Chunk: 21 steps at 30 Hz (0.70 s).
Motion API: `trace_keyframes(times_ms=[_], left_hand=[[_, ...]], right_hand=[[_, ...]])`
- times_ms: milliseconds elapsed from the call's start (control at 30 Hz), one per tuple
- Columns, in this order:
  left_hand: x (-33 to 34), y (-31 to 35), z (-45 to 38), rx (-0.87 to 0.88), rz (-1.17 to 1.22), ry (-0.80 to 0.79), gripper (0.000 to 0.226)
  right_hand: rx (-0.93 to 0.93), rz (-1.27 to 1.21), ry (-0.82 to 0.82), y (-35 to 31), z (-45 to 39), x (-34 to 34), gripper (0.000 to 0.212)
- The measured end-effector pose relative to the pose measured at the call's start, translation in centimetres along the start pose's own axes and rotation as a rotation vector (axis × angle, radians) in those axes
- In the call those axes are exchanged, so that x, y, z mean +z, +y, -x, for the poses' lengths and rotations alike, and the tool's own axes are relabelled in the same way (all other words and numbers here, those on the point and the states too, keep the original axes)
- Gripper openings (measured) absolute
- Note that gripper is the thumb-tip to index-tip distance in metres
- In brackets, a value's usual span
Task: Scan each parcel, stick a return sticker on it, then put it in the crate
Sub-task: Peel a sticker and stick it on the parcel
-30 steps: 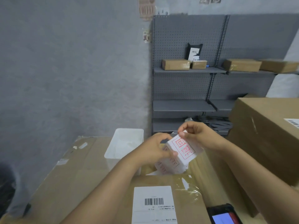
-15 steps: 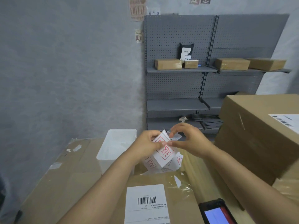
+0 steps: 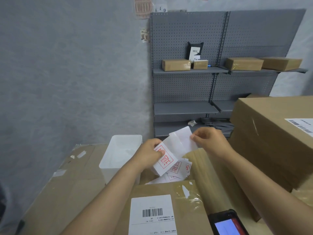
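My left hand point(image 3: 149, 154) holds a stack of white return stickers point(image 3: 165, 162) printed with red characters, thumb on top. My right hand point(image 3: 209, 141) pinches the corner of one sticker point(image 3: 183, 141) and has it peeled back, blank side showing, above the stack. Below the hands lies a brown parcel point(image 3: 189, 200) with a white barcode label point(image 3: 152, 212). A white plastic crate point(image 3: 122, 153) stands just left of my left hand. A black handheld scanner point(image 3: 227, 224) with a lit screen lies at the bottom right.
A large cardboard box point(image 3: 274, 138) with a barcode label rises on the right. Flat cardboard point(image 3: 67, 184) covers the work surface. Grey pegboard shelving point(image 3: 191, 72) behind carries several brown parcels and a black pouch. A grey wall fills the left.
My right hand has pulled one sticker up and to the right, peeling it off the stack. My left hand keeps its grip on the stack, a little lower.
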<state>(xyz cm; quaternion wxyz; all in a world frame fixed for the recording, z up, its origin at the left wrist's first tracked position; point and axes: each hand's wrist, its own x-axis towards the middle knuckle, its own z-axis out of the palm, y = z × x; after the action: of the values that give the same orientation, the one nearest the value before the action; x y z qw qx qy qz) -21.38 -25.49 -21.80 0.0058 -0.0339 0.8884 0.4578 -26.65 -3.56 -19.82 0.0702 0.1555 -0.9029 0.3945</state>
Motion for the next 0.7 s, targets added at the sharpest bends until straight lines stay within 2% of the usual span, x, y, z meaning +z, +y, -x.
trace_keyframes(times_ms=[133,233,367,400,433,500,600,700], left_hand=[[0.7,-1.3,-0.8,-0.053,-0.142,0.030,0.013],[1.2,-1.5,-1.3,-0.092,-0.208,0.026,0.016],[1.4,-0.5,-1.5,-0.073,-0.279,-0.013,0.045],[1.4,0.1,-1.4,-0.042,-0.277,0.005,0.046],[1.4,0.8,-1.3,-0.015,-0.229,0.025,0.041],[1.2,2.9,-1.0,-0.049,0.067,0.016,0.026],[0.5,5.7,-0.2,-0.173,0.521,-0.074,0.035],[-0.3,6.1,0.6,-0.182,0.608,-0.098,0.041]], right_hand=[[0.084,0.051,0.181,1.5,-0.6,-1.4,0.015],[0.088,0.067,0.238,1.9,-0.6,-2.0,0.010],[-0.017,0.023,0.251,1.2,0.0,-2.1,0.005],[-0.061,0.016,0.238,0.8,0.2,-2.0,0.005],[-0.111,0.015,0.212,0.3,0.4,-1.8,0.004],[-0.229,0.046,0.147,-0.9,0.9,-1.4,0.004],[-0.402,0.123,0.078,-2.5,1.7,-0.4,0.004],[-0.442,0.181,0.002,-3.6,2.5,0.4,0.016]])
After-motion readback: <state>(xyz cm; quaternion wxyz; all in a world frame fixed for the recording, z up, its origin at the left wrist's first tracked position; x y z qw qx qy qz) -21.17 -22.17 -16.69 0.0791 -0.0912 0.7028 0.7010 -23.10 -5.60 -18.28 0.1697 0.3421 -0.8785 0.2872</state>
